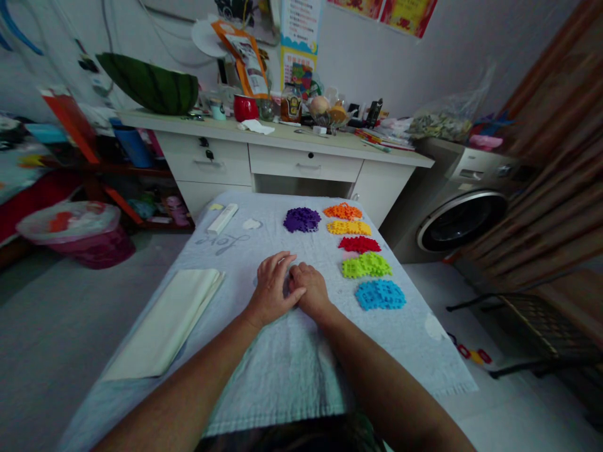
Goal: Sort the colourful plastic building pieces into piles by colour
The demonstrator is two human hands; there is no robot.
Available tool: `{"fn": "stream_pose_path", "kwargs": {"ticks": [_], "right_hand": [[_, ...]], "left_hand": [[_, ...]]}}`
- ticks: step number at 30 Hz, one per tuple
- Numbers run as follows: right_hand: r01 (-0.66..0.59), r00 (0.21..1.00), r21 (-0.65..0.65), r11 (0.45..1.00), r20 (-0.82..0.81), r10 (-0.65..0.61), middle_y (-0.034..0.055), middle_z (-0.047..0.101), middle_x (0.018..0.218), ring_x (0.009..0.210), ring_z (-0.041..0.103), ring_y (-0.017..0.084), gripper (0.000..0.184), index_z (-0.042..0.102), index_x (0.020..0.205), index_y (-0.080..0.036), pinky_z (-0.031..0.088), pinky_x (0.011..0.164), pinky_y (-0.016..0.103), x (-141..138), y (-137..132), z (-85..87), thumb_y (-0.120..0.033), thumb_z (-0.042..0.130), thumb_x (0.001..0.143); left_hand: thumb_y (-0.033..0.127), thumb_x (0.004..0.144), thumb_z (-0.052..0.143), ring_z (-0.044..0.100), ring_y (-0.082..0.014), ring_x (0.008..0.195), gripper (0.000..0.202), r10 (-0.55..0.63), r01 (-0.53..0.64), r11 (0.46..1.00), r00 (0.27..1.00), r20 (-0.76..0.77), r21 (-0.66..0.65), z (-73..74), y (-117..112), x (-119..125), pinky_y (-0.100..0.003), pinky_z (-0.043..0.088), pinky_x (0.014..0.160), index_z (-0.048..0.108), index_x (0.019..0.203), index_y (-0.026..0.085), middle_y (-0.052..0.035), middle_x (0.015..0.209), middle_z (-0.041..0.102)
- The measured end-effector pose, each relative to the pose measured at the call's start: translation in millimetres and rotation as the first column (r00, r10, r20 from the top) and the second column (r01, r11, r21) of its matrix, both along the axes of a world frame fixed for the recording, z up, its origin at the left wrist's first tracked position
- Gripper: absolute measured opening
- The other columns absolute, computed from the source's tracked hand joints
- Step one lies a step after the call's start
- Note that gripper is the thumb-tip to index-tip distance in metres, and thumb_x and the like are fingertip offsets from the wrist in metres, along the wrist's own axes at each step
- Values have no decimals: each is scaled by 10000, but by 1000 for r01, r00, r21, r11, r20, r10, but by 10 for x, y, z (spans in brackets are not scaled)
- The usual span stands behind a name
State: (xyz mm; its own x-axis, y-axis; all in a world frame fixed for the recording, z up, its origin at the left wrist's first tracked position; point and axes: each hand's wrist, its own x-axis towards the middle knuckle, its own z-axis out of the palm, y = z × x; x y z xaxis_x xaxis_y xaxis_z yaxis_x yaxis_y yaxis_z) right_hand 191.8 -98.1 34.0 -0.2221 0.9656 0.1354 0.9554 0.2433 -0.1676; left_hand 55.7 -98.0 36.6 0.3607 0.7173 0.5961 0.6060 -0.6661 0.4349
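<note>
My left hand [272, 290] rests over the middle of the cloth-covered table [264, 251], its fingers apart and its thumb reaching to my right hand. My right hand [311, 290] lies beside it with the fingers curled in; whatever is inside, if anything, is hidden. Beyond the hands is a pile of purple plastic interlocking pieces [302, 220]. Down the right side run separate groups of like pieces: orange pieces [342, 211], yellow pieces [348, 228], red pieces [360, 244], lime green pieces [367, 265] and blue pieces [380, 295]. Neither hand touches these piles.
On the table's left lie a folded cream cloth [164, 323] and a white oblong object [223, 218]. Behind stands a white desk [306, 162] bearing a cut watermelon [151, 85], a red pot [245, 108] and jars. A washing machine [447, 188] stands at right, a pink bin [78, 235] at left.
</note>
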Motion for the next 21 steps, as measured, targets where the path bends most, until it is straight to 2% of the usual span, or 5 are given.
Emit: {"fn": "stream_pose_path", "kwargs": {"ticks": [3,9,13,18,21], "right_hand": [[-17,1000,22,1000,-14,18,60,605,999,905,548,196,149,578,1027,-203,417,787,299,11,-23,17,-246,478,927],[-8,1000,-3,1000,-9,8,74,610,1000,889,554,198,212,578,1099,-191,420,779,301,11,-1,-22,-212,462,923],[-33,996,-1,999,-87,32,74,617,984,906,564,193,176,615,1037,-184,425,800,296,50,-5,3,-215,508,900],[-170,936,5,985,-312,163,73,644,1001,923,588,175,200,631,1053,-169,445,839,291,351,-101,304,-195,569,864],[-80,925,94,992,-365,109,84,656,1014,938,598,194,220,626,1070,-175,454,866,334,801,-237,545,-228,578,861]], "left_hand": [[315,801,610,422,-295,1255,574,37,-37,999,999,8,9,18,9,-30,-480,326,1061,414,1330,211,-132,1353,450],[366,735,687,419,-308,1250,669,-41,43,998,999,-32,35,54,-29,-16,-476,336,1056,414,1321,196,-136,1347,453],[187,754,602,443,-284,1231,560,20,-20,998,1000,-2,62,30,-5,-25,-467,333,1067,447,1292,199,-120,1313,484],[105,749,549,462,-271,1207,553,65,-66,997,998,20,45,-23,29,-81,-451,356,1054,454,1283,209,-106,1279,510],[111,749,554,463,-272,1202,552,61,-61,998,998,9,25,-41,27,-91,-454,365,1042,452,1283,208,-108,1272,514]]}}
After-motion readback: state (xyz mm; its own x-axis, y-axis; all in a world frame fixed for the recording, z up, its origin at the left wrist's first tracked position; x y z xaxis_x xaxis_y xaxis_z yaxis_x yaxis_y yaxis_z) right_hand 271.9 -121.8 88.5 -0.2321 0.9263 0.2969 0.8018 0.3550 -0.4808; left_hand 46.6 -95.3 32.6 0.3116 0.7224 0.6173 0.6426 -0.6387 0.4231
